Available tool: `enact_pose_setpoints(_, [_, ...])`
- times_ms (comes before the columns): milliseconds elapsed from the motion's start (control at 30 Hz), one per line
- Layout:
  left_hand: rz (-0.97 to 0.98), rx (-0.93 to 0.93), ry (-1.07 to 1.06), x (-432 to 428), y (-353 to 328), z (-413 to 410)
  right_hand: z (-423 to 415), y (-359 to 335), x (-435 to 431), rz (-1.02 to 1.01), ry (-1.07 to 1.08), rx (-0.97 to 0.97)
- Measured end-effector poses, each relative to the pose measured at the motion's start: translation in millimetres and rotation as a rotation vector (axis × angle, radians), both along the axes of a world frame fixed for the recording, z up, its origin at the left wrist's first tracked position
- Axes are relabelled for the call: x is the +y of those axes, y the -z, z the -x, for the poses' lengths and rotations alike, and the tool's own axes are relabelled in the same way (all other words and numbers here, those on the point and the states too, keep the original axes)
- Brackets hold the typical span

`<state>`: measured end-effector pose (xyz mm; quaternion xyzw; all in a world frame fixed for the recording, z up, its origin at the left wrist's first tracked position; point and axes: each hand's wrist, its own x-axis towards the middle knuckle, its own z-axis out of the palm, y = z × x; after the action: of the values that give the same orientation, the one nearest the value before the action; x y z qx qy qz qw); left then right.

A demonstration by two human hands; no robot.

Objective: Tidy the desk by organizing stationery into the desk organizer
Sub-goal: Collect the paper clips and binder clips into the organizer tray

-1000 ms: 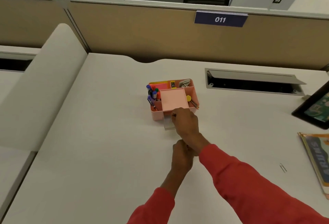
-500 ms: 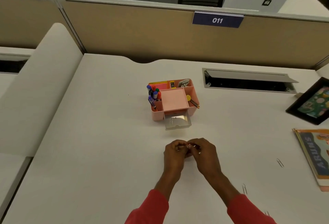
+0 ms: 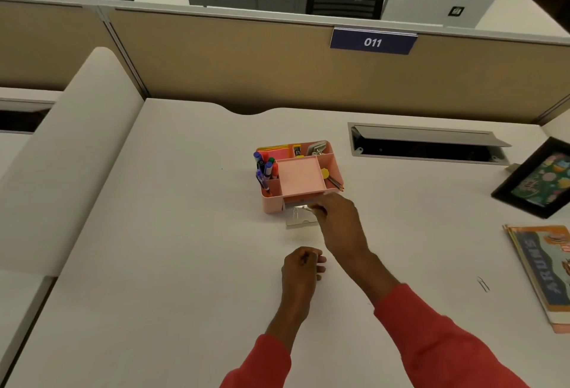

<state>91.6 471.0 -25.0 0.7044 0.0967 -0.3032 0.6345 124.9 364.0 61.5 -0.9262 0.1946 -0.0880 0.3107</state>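
The left hand [image 3: 303, 267] rests curled on the bench [image 3: 154, 264]; whether it holds clips I cannot tell. The pink desk organizer [image 3: 297, 176] has its clear drawer [image 3: 300, 221] pulled out so the right hand [image 3: 336, 218], pinching a paper clip [image 3: 306, 209], can drop it in unhindered. Rightward, a stray clip [image 3: 483, 283] waits beside a book [image 3: 543, 264].

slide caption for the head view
Right hand at the open drawer of the pink organizer, left hand curled on the desk

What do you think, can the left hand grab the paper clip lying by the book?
Probably not easily. The paper clip lies far right beside the book, and the right forearm, stretched toward the organizer's drawer, lies between it and the left hand.
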Motion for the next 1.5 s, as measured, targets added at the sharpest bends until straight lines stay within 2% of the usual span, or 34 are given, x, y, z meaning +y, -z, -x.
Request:
enact_pose_setpoints(100, [-0.008,-0.011,0.018,-1,-2,3,-35,15,-3,-0.009,-0.017,0.278])
enact_pose_setpoints(233, [-0.035,-0.048,0.031,1,-3,4,-45,25,-1,0.109,-0.076,0.378])
enact_pose_setpoints(333, [-0.055,-0.065,0.032,3,-3,3,-44,26,-2,0.151,-0.089,0.363])
enact_pose_setpoints(467, [-0.087,-0.076,0.009,6,-3,4,-35,26,-9,0.074,-0.071,0.291])
enact_pose_setpoints(633, [-0.125,-0.134,0.06,-3,-1,12,10,4,-23,0.03,-0.015,0.04])
enact_pose_setpoints(733, [-0.186,-0.247,0.11,-14,1,20,60,8,-49,-0.029,0.108,-0.018])
enact_pose_setpoints(900, [-0.269,-0.469,0.247,-37,5,38,135,47,-91,-0.136,0.263,0.12])
enact_pose_setpoints(1100, [-0.32,-0.709,0.418,-52,24,55,174,85,-80,-0.162,0.143,0.246])
enact_pose_setpoints(1333, [-0.48,-0.693,0.553,-61,21,54,179,88,-59,0.057,-0.005,0.366])
enact_pose_setpoints(1500, [-0.536,-0.732,0.567,-64,20,50,193,89,-57,0.056,0.012,0.391])
